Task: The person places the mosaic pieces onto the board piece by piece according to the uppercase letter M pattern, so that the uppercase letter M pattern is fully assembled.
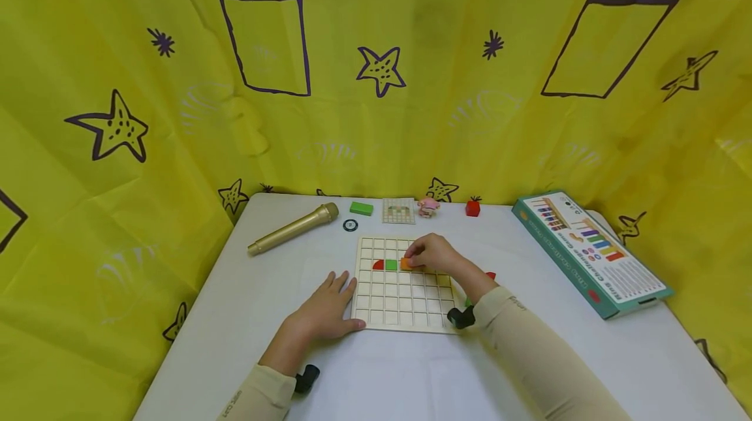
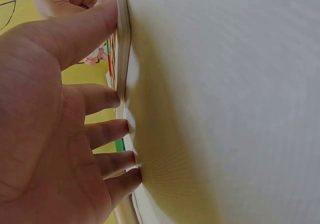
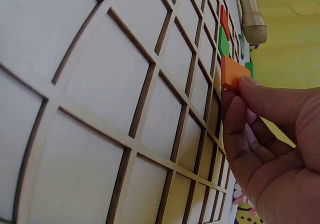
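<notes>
A wooden grid board (image 1: 405, 309) lies on the white table. In one of its upper rows sit a red rounded tile (image 1: 378, 265) and a green square tile (image 1: 391, 265), side by side. My right hand (image 1: 436, 254) pinches an orange square tile (image 3: 234, 74) between thumb and fingers, at the board just right of the green one. My left hand (image 1: 326, 309) rests at the board's left edge with fingers spread. Seen in the left wrist view, its thumb (image 2: 95, 26) touches the board's rim and its fingertips meet the tabletop.
A gold microphone (image 1: 294, 228) lies back left. Along the back are a green block (image 1: 361, 209), a round token (image 1: 350, 225), a small grid board (image 1: 398, 211), a pink figurine (image 1: 429, 206) and a red block (image 1: 472, 208). A game box (image 1: 593, 254) lies right.
</notes>
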### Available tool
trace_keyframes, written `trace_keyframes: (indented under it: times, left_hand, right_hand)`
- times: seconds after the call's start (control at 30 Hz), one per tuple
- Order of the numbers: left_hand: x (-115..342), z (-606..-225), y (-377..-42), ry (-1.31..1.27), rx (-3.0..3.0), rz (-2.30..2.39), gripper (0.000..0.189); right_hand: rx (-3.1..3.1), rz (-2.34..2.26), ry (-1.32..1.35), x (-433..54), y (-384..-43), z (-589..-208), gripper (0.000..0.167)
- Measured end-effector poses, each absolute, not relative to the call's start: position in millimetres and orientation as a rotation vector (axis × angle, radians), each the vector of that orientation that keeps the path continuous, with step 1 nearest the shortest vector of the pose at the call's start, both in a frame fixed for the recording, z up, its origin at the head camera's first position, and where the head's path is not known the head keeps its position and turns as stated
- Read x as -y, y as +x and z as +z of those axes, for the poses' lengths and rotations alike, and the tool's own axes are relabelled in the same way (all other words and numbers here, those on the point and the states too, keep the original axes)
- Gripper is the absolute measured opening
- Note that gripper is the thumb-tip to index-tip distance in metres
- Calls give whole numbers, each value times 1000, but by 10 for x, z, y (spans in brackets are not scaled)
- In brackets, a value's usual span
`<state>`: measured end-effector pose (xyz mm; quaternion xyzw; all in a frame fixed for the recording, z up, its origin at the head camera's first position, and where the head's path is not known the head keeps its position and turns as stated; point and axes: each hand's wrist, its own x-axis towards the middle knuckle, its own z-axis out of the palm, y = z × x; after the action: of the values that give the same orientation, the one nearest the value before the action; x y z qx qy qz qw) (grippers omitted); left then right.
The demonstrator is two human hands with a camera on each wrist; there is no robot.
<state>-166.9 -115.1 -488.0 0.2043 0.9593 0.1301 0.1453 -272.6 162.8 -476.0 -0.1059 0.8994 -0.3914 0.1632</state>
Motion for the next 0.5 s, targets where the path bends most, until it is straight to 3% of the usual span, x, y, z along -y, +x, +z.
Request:
trace_keyframes:
  times: [0.5]
  left_hand:
    - [1153,-4910,-1674,596,-2768,373,90]
  right_hand:
    - [-2602,-1037,-264,-1535,-2716,-4774,3]
